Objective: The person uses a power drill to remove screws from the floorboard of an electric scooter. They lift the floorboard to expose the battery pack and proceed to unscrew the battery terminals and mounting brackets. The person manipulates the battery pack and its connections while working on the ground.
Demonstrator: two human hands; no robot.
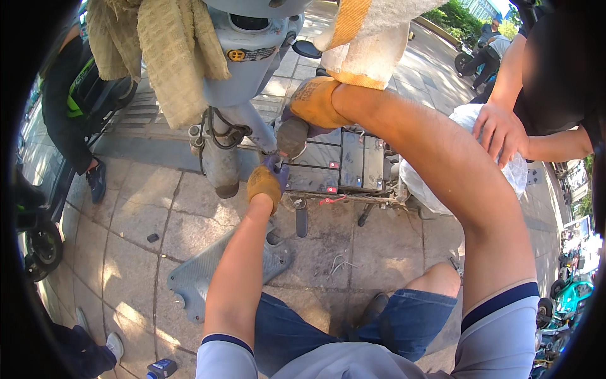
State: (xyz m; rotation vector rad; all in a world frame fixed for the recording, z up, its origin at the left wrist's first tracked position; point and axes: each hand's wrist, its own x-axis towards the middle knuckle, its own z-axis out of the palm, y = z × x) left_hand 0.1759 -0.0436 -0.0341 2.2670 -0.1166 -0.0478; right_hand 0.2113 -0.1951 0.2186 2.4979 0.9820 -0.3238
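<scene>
A grey electric scooter [246, 82] stands in front of me, its floor open over several battery blocks [311, 178] with red terminal caps and black dangling cables [221, 132]. My right hand [319, 101], in an orange glove, is closed on a dark grey cylindrical object [291, 138], possibly a power tool, above the left end of the batteries. My left hand [266, 183], also gloved, has its fingers closed at the foot of the steering column, just below that object; what they hold is too small to make out. A loose grey plastic panel [196, 278] lies on the paving below.
Another person's hand [499, 132] rests on a plastic-covered seat at the right. A quilted cover [164, 63] hangs over the scooter's front. A person's leg [63, 126] and parked scooters are at the left, more bikes [568, 297] at the right. A bottle [161, 369] lies near my left.
</scene>
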